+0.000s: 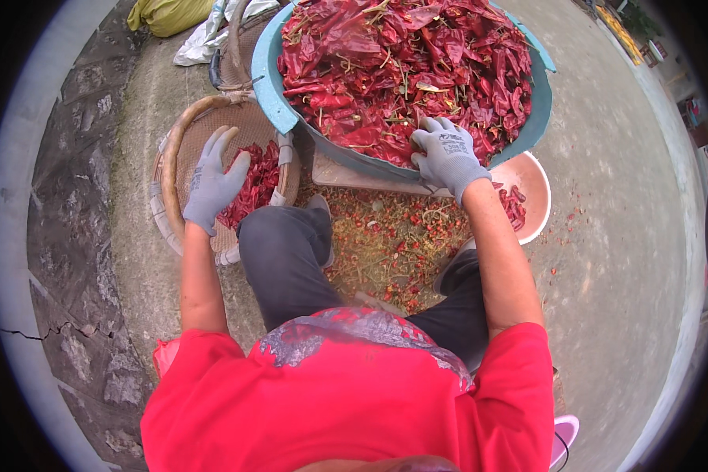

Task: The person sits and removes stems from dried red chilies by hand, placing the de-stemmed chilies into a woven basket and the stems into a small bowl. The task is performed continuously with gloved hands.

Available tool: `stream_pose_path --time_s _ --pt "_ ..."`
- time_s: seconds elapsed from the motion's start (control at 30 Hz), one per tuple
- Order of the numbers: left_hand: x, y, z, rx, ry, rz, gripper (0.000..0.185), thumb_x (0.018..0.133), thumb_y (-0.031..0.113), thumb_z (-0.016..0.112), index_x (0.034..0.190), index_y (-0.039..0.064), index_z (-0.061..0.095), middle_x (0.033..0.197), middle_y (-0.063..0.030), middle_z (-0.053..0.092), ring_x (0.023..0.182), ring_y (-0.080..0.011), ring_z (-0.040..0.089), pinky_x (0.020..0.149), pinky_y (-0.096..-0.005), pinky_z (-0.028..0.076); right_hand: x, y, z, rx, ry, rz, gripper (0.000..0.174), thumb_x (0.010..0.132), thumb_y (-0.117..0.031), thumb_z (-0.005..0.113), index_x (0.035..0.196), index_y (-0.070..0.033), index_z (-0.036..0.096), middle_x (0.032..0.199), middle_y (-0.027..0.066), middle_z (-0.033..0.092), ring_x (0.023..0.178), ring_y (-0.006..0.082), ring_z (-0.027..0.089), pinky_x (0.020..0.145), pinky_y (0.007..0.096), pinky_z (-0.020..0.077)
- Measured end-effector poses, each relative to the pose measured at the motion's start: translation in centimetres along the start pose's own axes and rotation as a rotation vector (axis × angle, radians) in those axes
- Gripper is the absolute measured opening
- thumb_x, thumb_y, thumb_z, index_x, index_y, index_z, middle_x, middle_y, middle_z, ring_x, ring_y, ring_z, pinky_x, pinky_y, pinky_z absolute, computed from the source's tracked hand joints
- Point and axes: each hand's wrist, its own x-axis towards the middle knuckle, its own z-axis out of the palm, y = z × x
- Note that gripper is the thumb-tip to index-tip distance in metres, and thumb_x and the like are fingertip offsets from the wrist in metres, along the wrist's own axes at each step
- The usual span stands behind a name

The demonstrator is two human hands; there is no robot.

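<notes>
Dried red chili peppers (389, 76) with stems are heaped in a large blue-green tub (274, 97) in front of me. My right hand (451, 154), in a grey work glove, lies at the tub's near right rim with curled fingers on the peppers; whether it pinches one is hidden. Over a round woven basket (174, 147) at the left, my gloved left hand (215, 180) is spread, with nothing visible in it. Inside that basket is a smaller pile of red chilies (259, 177). A pale pink bowl (537, 197) with a few chilies (513, 206) stands under my right forearm.
The tub rests on a light board (354, 177). Stems, seeds and pepper bits (389, 242) litter the concrete between my feet. Another woven basket (236, 59), a white sack (200, 44) and a yellow-green sack (171, 15) are at the upper left. A pink container (565, 433) is at the lower right.
</notes>
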Motion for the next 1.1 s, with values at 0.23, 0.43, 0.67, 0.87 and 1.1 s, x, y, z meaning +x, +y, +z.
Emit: stream_pose_path --time_s 0.23,0.43,0.67,0.87,1.1 --pt "5.9 18.9 3.5 -0.366 -0.154 0.513 0.042 0.096 0.003 0.063 0.137 0.011 0.063 0.146 -0.0143 0.058 0.119 -0.0315 0.067 0.096 -0.0355 0.056 0.6 0.7 0.2 0.125 0.09 0.073 0.024 0.091 -0.028 0.067 0.11 -0.015 0.075 0.128 0.0084 0.066 0.126 0.0287 0.059 0.107 0.0475 0.0451" --pt "8.3 23.2 8.8 -0.48 -0.271 0.711 0.062 0.094 -0.003 0.057 0.154 0.012 0.047 0.153 -0.0203 0.05 0.134 -0.0409 0.055 0.108 -0.0437 0.051 -0.1 1.5 -6.0 0.747 -0.029 0.252 0.026 0.093 -0.02 0.063 0.114 -0.006 0.072 0.106 0.0093 0.075 0.095 0.0274 0.07 0.086 0.0367 0.0541" --pt "8.7 23.3 9.0 -0.716 -0.283 0.715 0.057 0.094 0.004 0.065 0.149 0.002 0.05 0.147 -0.0204 0.054 0.134 -0.0356 0.056 0.112 -0.0415 0.045 -1.4 2.8 -5.9 1.612 0.01 0.194 0.023 0.095 -0.012 0.058 0.108 0.004 0.068 0.097 0.0071 0.07 0.092 0.016 0.068 0.087 0.0311 0.0569" --pt "8.5 22.8 8.1 -0.793 -0.296 0.669 0.054 0.097 0.011 0.066 0.148 0.002 0.052 0.143 -0.0193 0.058 0.133 -0.0329 0.057 0.113 -0.0414 0.044 -1.9 1.0 -5.7 1.947 -0.051 0.226 0.023 0.103 -0.013 0.053 0.112 0.002 0.068 0.094 0.0067 0.07 0.087 0.0168 0.071 0.085 0.0318 0.0595" --pt "8.0 22.9 7.0 -1.017 -0.415 0.227 0.05 0.103 0.017 0.062 0.15 0.005 0.051 0.13 -0.0151 0.067 0.111 -0.0202 0.067 0.096 -0.0343 0.054 -1.9 -0.1 -7.2 1.616 0.124 0.24 0.038 0.113 -0.028 0.042 0.102 0.0 0.066 0.087 0.0084 0.069 0.077 0.0179 0.069 0.071 0.0329 0.0556"
